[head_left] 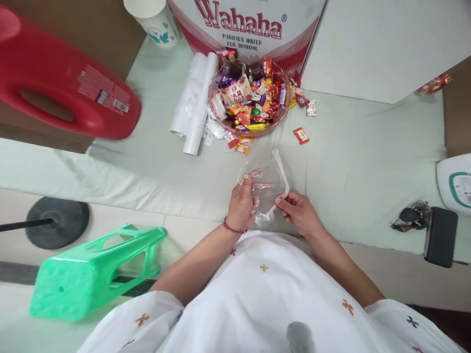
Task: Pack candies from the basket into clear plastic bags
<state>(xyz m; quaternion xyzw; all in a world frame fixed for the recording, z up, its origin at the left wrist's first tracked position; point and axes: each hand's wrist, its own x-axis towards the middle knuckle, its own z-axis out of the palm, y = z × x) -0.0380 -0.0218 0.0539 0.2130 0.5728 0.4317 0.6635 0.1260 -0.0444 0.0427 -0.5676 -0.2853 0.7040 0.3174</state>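
Observation:
Between my hands, over the near edge of the table, is a clear plastic cover point(270, 171) with a gathered, whitish elastic edge. My left hand point(243, 203), with a red string at the wrist, is closed on its left side; some fingers show through the thin film. At the right, my right hand point(296, 208) pinches the gathered edge between thumb and fingers. Just beyond sits a clear bowl point(270, 130) with a gold rim, heaped with wrapped candies point(253, 98). Left of the bowl lies crumpled clear plastic point(215, 126).
Two white rolls point(198, 108) lie beside the bowl, near loose candies point(301, 135). A Wahaha carton point(253, 24) stands behind. A paper cup point(158, 29) and red jug point(73, 83) are left, a green plastic stool point(91, 274) below. Keys point(410, 215) and a phone point(441, 237) lie right.

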